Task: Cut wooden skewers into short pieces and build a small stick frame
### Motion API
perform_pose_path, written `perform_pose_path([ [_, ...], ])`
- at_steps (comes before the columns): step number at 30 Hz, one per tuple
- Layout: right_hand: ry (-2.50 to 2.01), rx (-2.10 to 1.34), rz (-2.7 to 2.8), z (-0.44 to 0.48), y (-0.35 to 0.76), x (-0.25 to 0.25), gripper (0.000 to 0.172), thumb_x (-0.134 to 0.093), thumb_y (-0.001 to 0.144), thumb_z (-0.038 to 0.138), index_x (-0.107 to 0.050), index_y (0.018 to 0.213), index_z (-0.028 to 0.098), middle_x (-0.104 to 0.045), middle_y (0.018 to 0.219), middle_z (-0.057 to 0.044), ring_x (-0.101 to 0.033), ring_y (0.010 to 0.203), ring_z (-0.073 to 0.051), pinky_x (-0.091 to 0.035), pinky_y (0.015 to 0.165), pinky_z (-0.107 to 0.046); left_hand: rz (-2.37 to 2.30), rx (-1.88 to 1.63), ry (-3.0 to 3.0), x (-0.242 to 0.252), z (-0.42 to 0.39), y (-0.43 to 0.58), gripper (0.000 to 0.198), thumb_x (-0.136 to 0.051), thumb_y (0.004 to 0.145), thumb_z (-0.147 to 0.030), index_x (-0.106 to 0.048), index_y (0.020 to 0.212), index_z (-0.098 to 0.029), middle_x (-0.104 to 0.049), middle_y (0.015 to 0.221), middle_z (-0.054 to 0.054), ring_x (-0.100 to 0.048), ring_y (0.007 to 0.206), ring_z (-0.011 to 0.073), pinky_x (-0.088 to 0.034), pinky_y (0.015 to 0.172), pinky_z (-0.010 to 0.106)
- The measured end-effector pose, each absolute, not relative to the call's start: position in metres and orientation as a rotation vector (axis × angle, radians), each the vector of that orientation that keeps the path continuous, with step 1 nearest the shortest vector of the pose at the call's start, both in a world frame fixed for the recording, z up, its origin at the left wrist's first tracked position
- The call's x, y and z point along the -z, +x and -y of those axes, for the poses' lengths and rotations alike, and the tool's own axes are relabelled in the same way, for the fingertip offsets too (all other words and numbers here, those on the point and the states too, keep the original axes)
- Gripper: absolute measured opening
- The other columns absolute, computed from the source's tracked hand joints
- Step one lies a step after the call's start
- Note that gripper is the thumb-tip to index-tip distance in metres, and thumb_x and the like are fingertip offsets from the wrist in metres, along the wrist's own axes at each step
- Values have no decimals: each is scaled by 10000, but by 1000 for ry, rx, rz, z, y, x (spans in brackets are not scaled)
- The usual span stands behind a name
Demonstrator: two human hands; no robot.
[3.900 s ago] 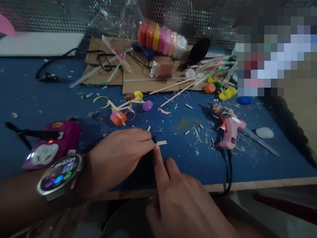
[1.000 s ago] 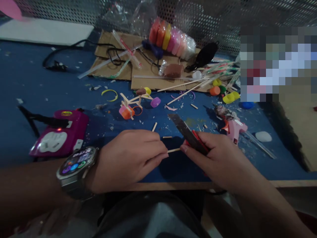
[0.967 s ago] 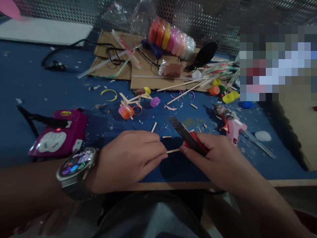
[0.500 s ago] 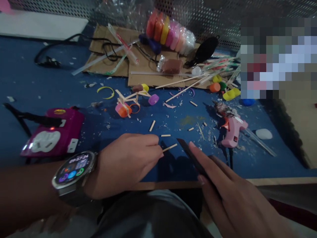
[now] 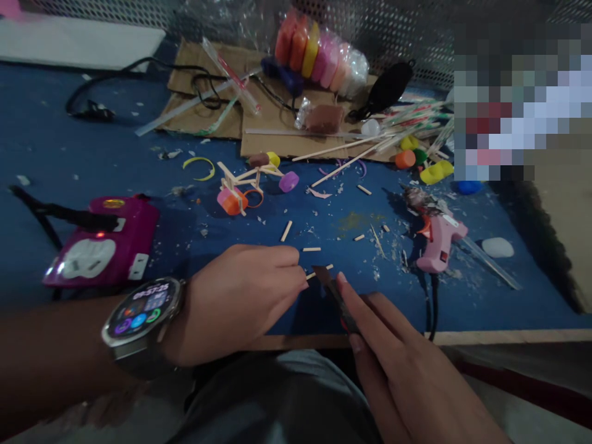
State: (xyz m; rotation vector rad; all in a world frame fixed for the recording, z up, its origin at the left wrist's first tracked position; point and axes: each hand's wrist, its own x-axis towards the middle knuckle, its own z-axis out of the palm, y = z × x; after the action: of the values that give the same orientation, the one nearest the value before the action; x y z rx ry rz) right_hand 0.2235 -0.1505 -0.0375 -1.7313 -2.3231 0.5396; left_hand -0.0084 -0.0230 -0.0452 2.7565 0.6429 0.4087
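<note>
My left hand [image 5: 245,299], a smartwatch [image 5: 141,311] on its wrist, is closed around one end of a thin wooden stick [image 5: 327,269]. The stick pokes out to the right of the fingers. In my right hand [image 5: 393,351] is a dark cutter blade [image 5: 333,296], its index finger laid along the back. The blade's tip crosses over the stick, close to my left fingertips; whether it touches the wood I cannot tell. Short cut stick pieces [image 5: 311,250] lie just beyond. Farther off sits a small stick frame [image 5: 243,179] with coloured clay pieces on it.
A pink glue gun [image 5: 437,243] lies at right, its cord over the table edge. A magenta power box [image 5: 104,243] stands at left. Behind are cardboard [image 5: 272,147], packed coloured clay [image 5: 319,55], long sticks [image 5: 345,161] and a black cable [image 5: 134,65]. Scraps litter the blue table.
My right hand has moved left with the cutter blade, from beside the stick's free end to over the stick. My left hand keeps its hold, and the view has shifted slightly.
</note>
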Motion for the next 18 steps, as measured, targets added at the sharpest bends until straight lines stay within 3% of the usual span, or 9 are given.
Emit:
perform_pose_path([
  [6,-1737,-469,2336,149,219,40,718,-442,978,117,-386,1693,97,-725,1331,-226,-798,810,-255,-732,664,-420,-643,-443,2774,47,22,-7,336,-507,1108,-133,-720,852,-174,-596,778,15,-524,714,193,-343,592,351],
  [12,-1787,-509,2307,153,218,42,696,-453,1017,145,-376,1708,154,-649,1409,-212,-798,974,-262,-737,766,-432,-681,-422,2749,46,24,-7,318,-517,1109,-140,-691,845,-184,-594,789,12,-525,714,188,-331,596,344],
  [18,-1810,-476,2327,153,218,43,678,-439,1040,164,-366,1714,160,-653,1376,-206,-775,851,-239,-737,721,-433,-670,-410,2743,47,25,-10,300,-529,1106,-147,-691,857,-191,-590,795,11,-528,721,193,-329,603,349],
])
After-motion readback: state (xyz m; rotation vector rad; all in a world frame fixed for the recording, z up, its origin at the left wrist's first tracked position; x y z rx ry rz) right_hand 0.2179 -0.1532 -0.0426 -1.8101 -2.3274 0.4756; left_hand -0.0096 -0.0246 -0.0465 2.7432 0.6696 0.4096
